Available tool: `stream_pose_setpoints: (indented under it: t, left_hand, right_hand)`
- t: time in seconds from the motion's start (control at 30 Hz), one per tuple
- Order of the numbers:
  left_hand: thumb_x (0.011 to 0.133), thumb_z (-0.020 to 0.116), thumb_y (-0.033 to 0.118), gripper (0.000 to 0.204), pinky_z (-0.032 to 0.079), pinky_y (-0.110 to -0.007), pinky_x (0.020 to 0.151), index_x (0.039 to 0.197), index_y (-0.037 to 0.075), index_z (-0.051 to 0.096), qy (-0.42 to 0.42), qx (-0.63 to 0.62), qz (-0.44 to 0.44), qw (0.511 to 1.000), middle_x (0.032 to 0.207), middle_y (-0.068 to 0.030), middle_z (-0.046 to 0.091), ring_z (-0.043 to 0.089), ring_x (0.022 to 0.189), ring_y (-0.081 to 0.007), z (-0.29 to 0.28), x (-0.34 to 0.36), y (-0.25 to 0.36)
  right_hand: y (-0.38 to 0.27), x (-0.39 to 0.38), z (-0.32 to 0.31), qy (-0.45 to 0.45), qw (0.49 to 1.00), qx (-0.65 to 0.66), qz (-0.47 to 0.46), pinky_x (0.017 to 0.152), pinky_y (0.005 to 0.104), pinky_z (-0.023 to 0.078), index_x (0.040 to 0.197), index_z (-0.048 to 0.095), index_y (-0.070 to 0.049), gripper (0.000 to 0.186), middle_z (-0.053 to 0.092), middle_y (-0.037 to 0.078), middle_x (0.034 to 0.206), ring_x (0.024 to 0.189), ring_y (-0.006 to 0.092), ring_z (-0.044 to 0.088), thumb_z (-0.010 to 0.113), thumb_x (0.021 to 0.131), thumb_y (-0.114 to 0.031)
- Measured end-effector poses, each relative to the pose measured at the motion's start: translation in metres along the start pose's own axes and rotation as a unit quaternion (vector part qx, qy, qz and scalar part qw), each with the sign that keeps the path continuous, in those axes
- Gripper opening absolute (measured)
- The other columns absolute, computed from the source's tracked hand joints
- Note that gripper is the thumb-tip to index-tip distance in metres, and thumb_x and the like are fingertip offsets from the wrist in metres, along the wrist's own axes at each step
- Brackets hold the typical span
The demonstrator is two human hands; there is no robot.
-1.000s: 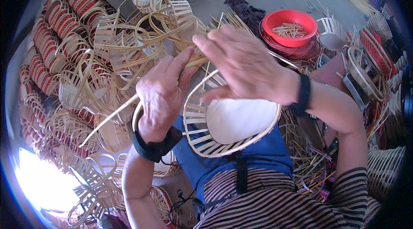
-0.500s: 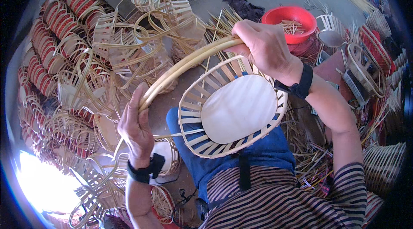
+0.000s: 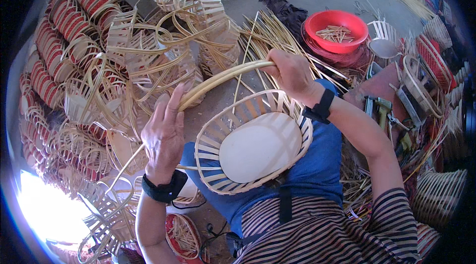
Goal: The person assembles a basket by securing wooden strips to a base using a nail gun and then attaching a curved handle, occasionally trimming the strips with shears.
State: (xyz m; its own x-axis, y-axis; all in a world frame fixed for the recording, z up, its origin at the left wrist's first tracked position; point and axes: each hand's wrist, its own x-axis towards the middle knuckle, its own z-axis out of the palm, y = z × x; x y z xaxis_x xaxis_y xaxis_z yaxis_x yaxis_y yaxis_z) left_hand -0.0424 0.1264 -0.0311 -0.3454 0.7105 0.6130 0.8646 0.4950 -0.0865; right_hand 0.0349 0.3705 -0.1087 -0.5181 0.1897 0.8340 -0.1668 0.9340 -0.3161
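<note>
A bundle of pale bent cane rods (image 3: pixel 223 76) arches in front of me, between my two hands. My right hand (image 3: pixel 291 76) is closed round its right end. At its left end my left hand (image 3: pixel 162 132) grips the rods, and a thin cane end slants down past the wrist. Below the arch, an oval slatted basket (image 3: pixel 260 146) with a flat pale wooden base rests tilted on my blue-trousered lap. A thin strip sticks out of the basket's left side behind my left wrist. Whether the rods join the basket is hidden by my hands.
Stacked red-and-tan baskets (image 3: pixel 52 48) and loose handled baskets (image 3: pixel 163 55) fill the left. A red basin (image 3: pixel 339 33) with short sticks stands at far right, beside loose cane rods (image 3: pixel 272 40). A green-handled tool (image 3: pixel 383 107) and a basket of sticks (image 3: pixel 182 234) are nearer.
Both hands and the arched rods have come down toward me; the right hand has also shifted left. The basket has lowered and moved slightly left on my lap.
</note>
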Motion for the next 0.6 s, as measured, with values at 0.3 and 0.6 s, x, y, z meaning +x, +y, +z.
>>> stream_pose_setpoints:
  t: [0.3,0.6]
  left_hand:
    - [0.072,0.053,0.014,0.032,0.041,-0.030,0.052,0.104,0.017,0.052,-0.040,-0.045,0.035,0.998,0.071,-0.0040,0.051,0.051,0.059,-0.0205,0.015,0.028,0.029]
    - [0.072,0.054,0.011,0.026,0.039,-0.029,0.048,0.098,0.016,0.056,-0.030,-0.058,-0.020,0.998,0.059,-0.0053,0.043,0.047,0.054,-0.0188,0.000,0.018,0.029]
  right_hand:
    - [-0.016,0.002,-0.004,-0.054,0.997,0.030,0.035,0.043,0.0304,0.036,0.073,0.045,-0.006,0.021,0.047,0.007,0.056,0.049,0.0228,0.049,0.058,0.071,-0.022]
    - [0.092,-0.126,-0.098,0.140,0.911,-0.074,0.381,0.072,0.0332,0.041,0.086,0.054,0.001,0.031,0.054,0.015,0.083,0.082,0.0243,0.052,0.063,0.065,-0.019]
